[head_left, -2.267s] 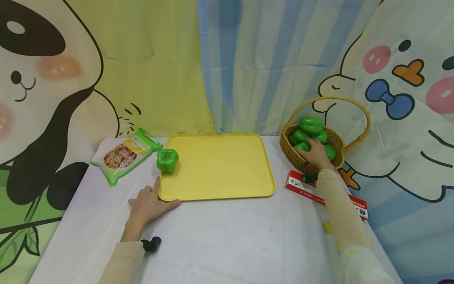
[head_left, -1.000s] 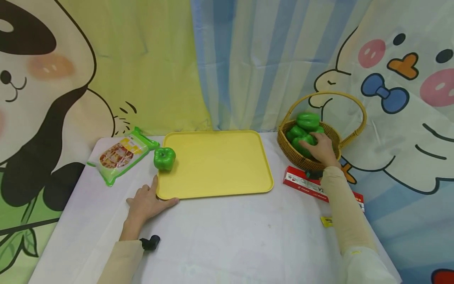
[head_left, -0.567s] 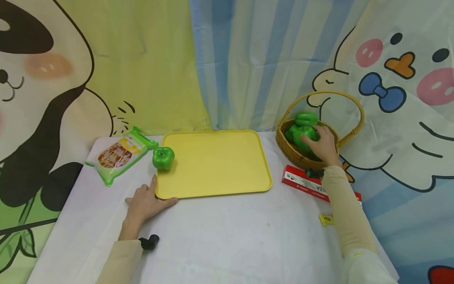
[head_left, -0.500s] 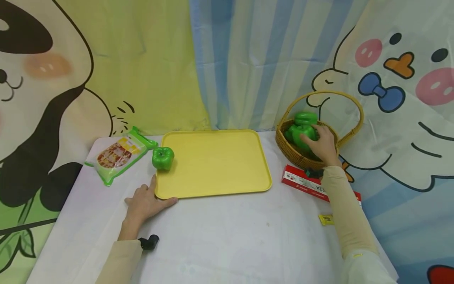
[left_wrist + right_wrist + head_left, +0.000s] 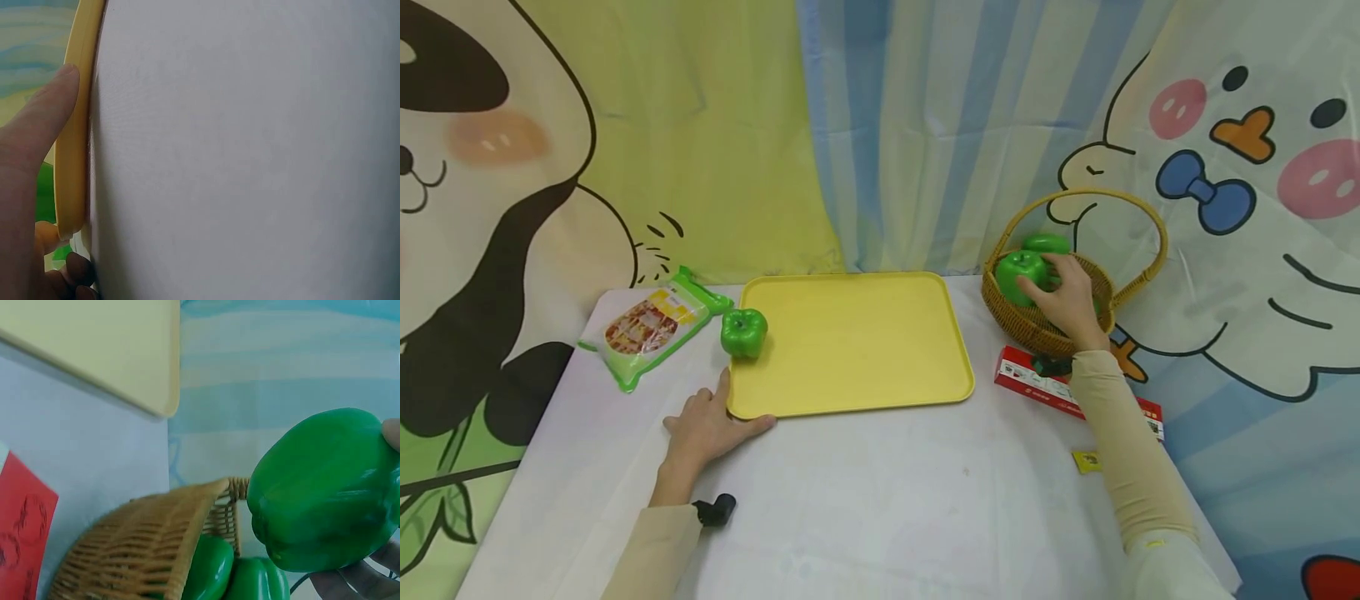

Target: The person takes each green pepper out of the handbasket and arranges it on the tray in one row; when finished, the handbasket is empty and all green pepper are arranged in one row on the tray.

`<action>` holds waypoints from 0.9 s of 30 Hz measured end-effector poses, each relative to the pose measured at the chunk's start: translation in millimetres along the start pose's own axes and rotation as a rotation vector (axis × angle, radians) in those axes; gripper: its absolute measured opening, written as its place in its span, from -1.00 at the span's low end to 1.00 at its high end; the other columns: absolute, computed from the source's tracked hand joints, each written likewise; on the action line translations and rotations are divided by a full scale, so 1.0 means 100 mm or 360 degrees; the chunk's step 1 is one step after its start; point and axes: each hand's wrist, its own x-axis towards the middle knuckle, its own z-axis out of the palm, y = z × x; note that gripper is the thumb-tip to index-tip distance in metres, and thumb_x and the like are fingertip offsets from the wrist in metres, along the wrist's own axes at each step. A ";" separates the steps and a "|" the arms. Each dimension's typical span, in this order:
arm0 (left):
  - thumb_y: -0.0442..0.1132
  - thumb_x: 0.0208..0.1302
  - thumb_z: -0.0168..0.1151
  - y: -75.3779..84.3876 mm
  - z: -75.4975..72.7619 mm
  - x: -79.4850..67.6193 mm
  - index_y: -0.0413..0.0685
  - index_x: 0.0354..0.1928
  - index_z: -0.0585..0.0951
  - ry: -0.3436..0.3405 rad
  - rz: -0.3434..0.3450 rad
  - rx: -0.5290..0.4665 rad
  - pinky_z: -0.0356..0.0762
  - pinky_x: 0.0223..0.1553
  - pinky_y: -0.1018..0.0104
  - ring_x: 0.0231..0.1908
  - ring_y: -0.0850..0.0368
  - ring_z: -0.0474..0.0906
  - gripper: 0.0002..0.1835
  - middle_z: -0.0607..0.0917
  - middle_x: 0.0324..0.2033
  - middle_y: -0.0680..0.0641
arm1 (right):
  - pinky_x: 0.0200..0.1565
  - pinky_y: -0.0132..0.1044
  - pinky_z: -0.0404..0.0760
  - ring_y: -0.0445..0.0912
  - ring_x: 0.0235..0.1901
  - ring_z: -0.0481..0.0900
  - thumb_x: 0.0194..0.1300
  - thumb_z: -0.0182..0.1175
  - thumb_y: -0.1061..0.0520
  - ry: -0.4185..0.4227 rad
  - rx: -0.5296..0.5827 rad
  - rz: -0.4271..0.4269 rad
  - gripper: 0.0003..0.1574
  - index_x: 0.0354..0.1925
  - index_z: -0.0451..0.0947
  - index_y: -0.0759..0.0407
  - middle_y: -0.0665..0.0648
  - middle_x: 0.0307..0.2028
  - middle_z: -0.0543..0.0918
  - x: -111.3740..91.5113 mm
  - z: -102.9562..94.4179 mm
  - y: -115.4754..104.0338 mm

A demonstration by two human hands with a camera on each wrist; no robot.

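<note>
My right hand grips a green bell pepper above the near left part of the wicker basket. The right wrist view shows this pepper between thumb and fingers, above the basket's rim, with more green peppers inside the basket. My left hand rests at the near left corner of the yellow tray. Its thumb lies straight along the tray's rim in the left wrist view. Another green bell pepper sits on the tray's left edge.
A green and white food packet lies left of the tray. In front of the basket is a red box, partly under the right forearm. A small yellow packet lies near that sleeve. Printed curtains hang behind the table.
My right hand has drawn a pepper up from among the others in the basket and moved it slightly left. The left hand keeps its place at the tray's corner.
</note>
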 end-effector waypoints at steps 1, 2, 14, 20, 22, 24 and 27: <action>0.75 -0.15 0.10 0.00 0.00 0.00 -0.16 0.60 -0.13 0.0002 -0.0001 0.0002 0.21 -0.06 -0.62 0.10 -0.44 0.43 0.50 0.47 0.09 -0.50 | -0.01 0.15 0.59 0.24 0.07 0.53 0.29 0.35 -0.07 -0.0005 0.0000 0.0000 -0.27 0.27 0.43 0.29 0.37 0.14 0.51 0.00 0.01 -0.02; 0.75 -0.14 0.11 0.00 -0.01 -0.01 -0.15 0.60 -0.13 0.0002 -0.0002 0.0004 0.21 -0.06 -0.62 0.10 -0.44 0.44 0.49 0.47 0.09 -0.50 | -0.02 0.13 0.60 0.23 0.07 0.53 0.29 0.36 -0.08 -0.0010 0.0004 0.0005 -0.26 0.27 0.42 0.28 0.36 0.15 0.51 0.00 0.03 -0.04; 0.76 -0.16 0.08 0.02 0.00 0.00 -0.16 0.60 -0.13 -0.0014 -0.0012 0.0011 0.15 -0.02 -0.70 0.13 -0.46 0.43 0.51 0.47 0.10 -0.50 | 0.02 0.10 0.63 0.20 0.11 0.52 0.26 0.39 -0.04 -0.0126 0.0142 -0.0002 -0.20 0.33 0.38 0.26 0.34 0.17 0.48 -0.02 0.32 -0.24; 0.76 -0.16 0.11 0.02 -0.01 -0.01 -0.16 0.60 -0.12 -0.0010 -0.0018 -0.0006 0.13 0.00 -0.71 0.13 -0.47 0.42 0.51 0.47 0.11 -0.50 | -0.04 0.12 0.66 0.14 -0.01 0.53 0.27 0.37 -0.01 -0.0201 0.0232 -0.0080 -0.24 0.32 0.42 0.30 0.32 0.12 0.46 -0.04 0.54 -0.42; 0.75 -0.16 0.11 0.03 -0.02 -0.01 -0.16 0.60 -0.12 -0.0013 -0.0020 -0.0009 0.13 0.00 -0.70 0.13 -0.46 0.43 0.50 0.48 0.10 -0.50 | 0.00 0.11 0.67 0.14 0.00 0.53 0.29 0.36 -0.01 -0.0246 0.0269 -0.0088 -0.24 0.32 0.42 0.31 0.32 0.12 0.45 -0.04 0.63 -0.48; 0.75 -0.16 0.11 0.03 -0.02 -0.02 -0.15 0.60 -0.12 -0.0020 -0.0024 -0.0014 0.13 0.01 -0.70 0.13 -0.45 0.43 0.50 0.48 0.10 -0.49 | 0.02 0.09 0.68 0.16 0.02 0.54 0.28 0.37 0.00 -0.0284 0.0290 -0.0114 -0.25 0.31 0.42 0.32 0.33 0.12 0.44 -0.04 0.71 -0.56; 0.76 -0.17 0.10 0.04 -0.03 -0.02 -0.14 0.61 -0.13 -0.0024 -0.0025 -0.0015 0.12 0.01 -0.71 0.13 -0.45 0.42 0.51 0.48 0.10 -0.49 | 0.04 0.07 0.69 0.20 0.08 0.54 0.27 0.38 0.02 -0.0333 0.0319 -0.0156 -0.25 0.30 0.42 0.33 0.34 0.15 0.44 -0.05 0.83 -0.66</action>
